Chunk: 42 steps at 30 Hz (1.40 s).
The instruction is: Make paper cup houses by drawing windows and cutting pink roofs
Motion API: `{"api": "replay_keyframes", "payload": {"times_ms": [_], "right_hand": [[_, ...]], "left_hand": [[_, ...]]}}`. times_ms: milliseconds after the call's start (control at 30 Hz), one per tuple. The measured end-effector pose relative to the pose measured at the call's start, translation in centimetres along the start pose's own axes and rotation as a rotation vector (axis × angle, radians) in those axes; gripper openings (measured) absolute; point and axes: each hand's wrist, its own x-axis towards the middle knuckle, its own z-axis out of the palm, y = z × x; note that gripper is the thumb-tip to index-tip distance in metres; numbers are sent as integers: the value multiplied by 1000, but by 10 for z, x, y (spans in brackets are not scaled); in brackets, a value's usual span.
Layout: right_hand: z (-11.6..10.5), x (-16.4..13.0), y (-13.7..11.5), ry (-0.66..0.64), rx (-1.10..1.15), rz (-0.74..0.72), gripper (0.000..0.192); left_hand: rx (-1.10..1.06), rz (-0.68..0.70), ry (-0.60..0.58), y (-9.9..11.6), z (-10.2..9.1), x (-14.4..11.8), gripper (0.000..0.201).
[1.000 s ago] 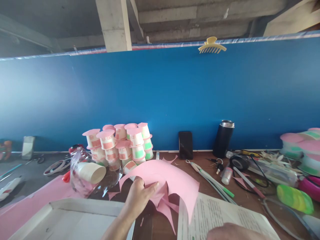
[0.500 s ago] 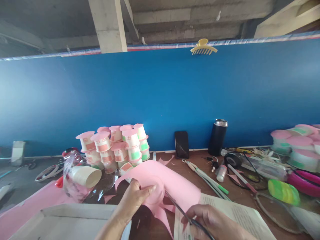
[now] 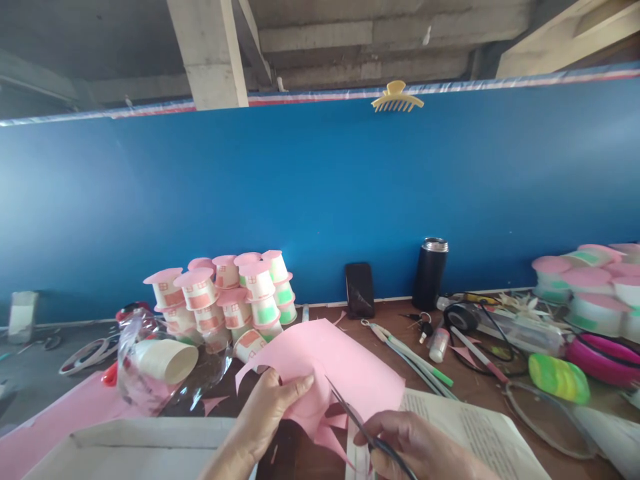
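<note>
Left hand (image 3: pixel 270 410) pinched the pink paper sheet (image 3: pixel 345 363) above the table edge, right hand (image 3: pixel 415 447) gripped thin scissors (image 3: pixel 350 413) with blades at the sheet, handles hidden in the fist, wrist cut off by frame.

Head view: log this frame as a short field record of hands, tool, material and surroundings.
left hand: left hand pinches the pink paper sheet, thumb on top
right hand: right hand grips the scissors, blades open at the sheet's cut edge
under right hand: open printed book
behind sheet: stack of decorated paper cups; plain cup in clear plastic bag
against blue wall: phone, black flask
near edge: white tray
</note>
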Motion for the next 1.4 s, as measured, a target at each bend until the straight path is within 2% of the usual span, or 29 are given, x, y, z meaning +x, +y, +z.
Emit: {"api": "replay_keyframes", "payload": {"times_ms": [67,267,400,567,733,1000,1233,1400], "right_hand": [[1,0,-1,-6,46,-7,65],[1,0,-2,7,102,-66,63],[8,0,-7,82,149,-56,67],[17,-2,-14,137,195,-110,65],[20,2,-10,148,239,-157,64],[23,-2,-15,180,271,-148,61],[22,-2,-15,157,265,-175,56],[23,-3,-12,155,340,-150,57]], "left_hand": [[-11,-39,-23,1,3,-1,33],[-2,-80,112,-15,1,4,36],[31,-81,73,-20,2,4,36],[43,-28,-27,-17,11,1,39],[22,-43,32,-21,15,2,44],[28,-35,23,-21,12,3,49],[19,-27,-9,-13,15,-1,50],[-14,-9,-61,-6,18,-6,52]]}}
